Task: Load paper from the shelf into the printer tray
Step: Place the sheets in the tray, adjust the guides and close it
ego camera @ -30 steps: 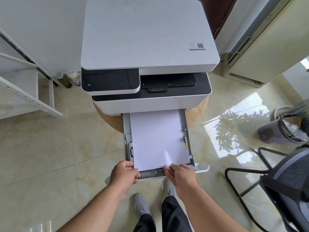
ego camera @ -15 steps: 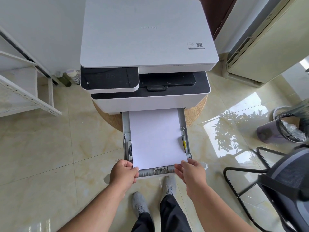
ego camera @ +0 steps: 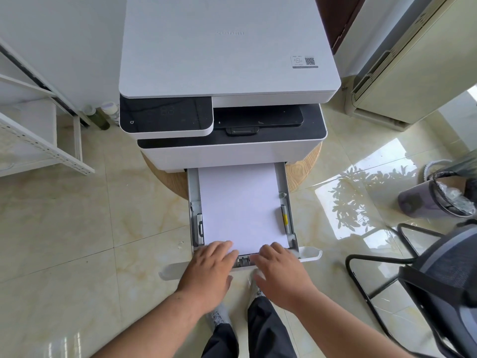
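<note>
A white and black printer (ego camera: 227, 60) sits on a round wooden stool (ego camera: 167, 179). Its grey paper tray (ego camera: 287, 192) is pulled out toward me, and a stack of white paper (ego camera: 240, 202) lies flat inside between the side guides. My left hand (ego camera: 209, 267) rests palm down on the tray's front left, fingertips touching the paper's near edge. My right hand (ego camera: 281, 272) lies flat on the tray's front right, fingers spread over the front lip. Neither hand grips anything. The hands hide the tray's front edge.
A white metal shelf (ego camera: 44, 148) stands at the left, with small bottles (ego camera: 103, 117) on the floor beside it. A lined trash bin (ego camera: 438, 200) and a black office chair (ego camera: 426, 280) are at the right. A cream standing unit (ego camera: 413, 73) is at the back right.
Both hands have let go of the tray's front corners and now lie flat on its front edge, closer together. The paper has settled flat in the tray.
</note>
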`<state>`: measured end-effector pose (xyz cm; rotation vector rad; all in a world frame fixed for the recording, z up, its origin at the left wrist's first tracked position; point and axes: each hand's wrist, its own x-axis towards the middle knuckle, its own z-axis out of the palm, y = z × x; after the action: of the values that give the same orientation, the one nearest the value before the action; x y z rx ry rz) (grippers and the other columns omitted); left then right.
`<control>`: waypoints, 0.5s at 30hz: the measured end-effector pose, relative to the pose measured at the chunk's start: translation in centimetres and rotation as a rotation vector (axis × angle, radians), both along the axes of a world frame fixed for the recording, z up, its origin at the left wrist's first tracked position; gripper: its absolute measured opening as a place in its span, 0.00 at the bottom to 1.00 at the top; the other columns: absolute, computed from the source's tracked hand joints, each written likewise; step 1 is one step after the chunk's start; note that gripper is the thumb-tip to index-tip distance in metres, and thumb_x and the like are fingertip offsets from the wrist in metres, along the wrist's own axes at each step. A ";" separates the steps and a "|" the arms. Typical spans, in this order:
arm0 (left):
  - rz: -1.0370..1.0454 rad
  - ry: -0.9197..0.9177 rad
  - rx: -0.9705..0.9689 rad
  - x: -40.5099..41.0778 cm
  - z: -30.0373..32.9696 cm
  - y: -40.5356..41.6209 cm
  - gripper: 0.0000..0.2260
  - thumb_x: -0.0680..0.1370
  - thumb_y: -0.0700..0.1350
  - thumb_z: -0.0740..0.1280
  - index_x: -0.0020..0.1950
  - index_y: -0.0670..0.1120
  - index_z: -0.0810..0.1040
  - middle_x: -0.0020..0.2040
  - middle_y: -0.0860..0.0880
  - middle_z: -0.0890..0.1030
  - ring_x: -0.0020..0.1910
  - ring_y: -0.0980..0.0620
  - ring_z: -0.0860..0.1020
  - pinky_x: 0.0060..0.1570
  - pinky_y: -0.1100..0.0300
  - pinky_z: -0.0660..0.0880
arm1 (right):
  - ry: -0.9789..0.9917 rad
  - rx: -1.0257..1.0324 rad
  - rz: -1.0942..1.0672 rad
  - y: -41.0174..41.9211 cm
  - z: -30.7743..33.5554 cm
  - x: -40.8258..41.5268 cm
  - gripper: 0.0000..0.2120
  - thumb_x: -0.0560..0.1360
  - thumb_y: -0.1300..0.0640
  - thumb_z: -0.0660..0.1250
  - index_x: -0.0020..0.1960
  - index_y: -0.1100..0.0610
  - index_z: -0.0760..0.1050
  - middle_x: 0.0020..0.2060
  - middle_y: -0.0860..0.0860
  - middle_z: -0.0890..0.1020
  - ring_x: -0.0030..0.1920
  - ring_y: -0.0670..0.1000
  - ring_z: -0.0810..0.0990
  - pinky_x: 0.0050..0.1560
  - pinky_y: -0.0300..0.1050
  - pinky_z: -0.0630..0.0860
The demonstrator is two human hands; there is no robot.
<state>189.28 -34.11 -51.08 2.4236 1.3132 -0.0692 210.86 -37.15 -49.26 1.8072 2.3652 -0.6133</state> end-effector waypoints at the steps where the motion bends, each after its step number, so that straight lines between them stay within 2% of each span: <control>1: 0.000 0.016 -0.028 0.2 -0.1 0.1 0.31 0.59 0.52 0.83 0.61 0.51 0.81 0.64 0.49 0.82 0.64 0.48 0.71 0.65 0.52 0.65 | -0.026 0.024 0.037 0.0 -0.5 0.0 0.10 0.67 0.49 0.70 0.47 0.49 0.83 0.40 0.46 0.79 0.41 0.53 0.79 0.39 0.48 0.80; 3: -0.005 0.043 -0.036 0.4 -0.5 0.1 0.33 0.58 0.51 0.83 0.61 0.52 0.81 0.64 0.49 0.82 0.64 0.48 0.70 0.65 0.51 0.67 | -0.048 0.074 0.061 0.2 -1.1 -0.1 0.10 0.64 0.55 0.74 0.45 0.50 0.82 0.37 0.47 0.78 0.38 0.53 0.78 0.35 0.47 0.77; 5: -0.019 0.060 -0.025 0.5 -0.6 0.1 0.32 0.57 0.49 0.84 0.61 0.52 0.81 0.64 0.49 0.82 0.64 0.48 0.72 0.65 0.51 0.71 | -0.064 0.111 0.093 0.3 -1.3 -0.2 0.11 0.61 0.61 0.74 0.42 0.51 0.81 0.37 0.48 0.77 0.37 0.54 0.77 0.34 0.46 0.73; 10: -0.025 0.103 -0.009 0.2 -0.8 0.3 0.29 0.57 0.44 0.82 0.57 0.52 0.83 0.63 0.48 0.82 0.61 0.46 0.76 0.60 0.48 0.79 | -0.029 0.110 0.108 0.2 -1.5 -0.3 0.10 0.59 0.63 0.71 0.38 0.51 0.78 0.37 0.48 0.76 0.37 0.54 0.76 0.33 0.48 0.76; 12: -0.039 0.145 0.025 0.3 -0.9 0.4 0.27 0.58 0.41 0.80 0.56 0.51 0.82 0.58 0.47 0.81 0.55 0.45 0.77 0.56 0.48 0.79 | -0.024 0.103 0.086 0.0 -1.8 -0.3 0.10 0.59 0.64 0.70 0.37 0.51 0.78 0.38 0.48 0.76 0.38 0.54 0.76 0.35 0.48 0.76; 15: -0.066 0.200 0.084 1.0 -0.5 0.4 0.22 0.60 0.37 0.76 0.54 0.47 0.82 0.44 0.47 0.78 0.43 0.43 0.77 0.42 0.47 0.78 | -0.026 0.084 0.058 -0.2 -2.2 -0.3 0.12 0.61 0.63 0.68 0.41 0.51 0.80 0.43 0.48 0.79 0.42 0.55 0.79 0.39 0.49 0.78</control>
<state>190.26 -33.74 -51.62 2.5867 1.3429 -0.2864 210.60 -37.38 -51.47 1.7597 2.4514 -0.4884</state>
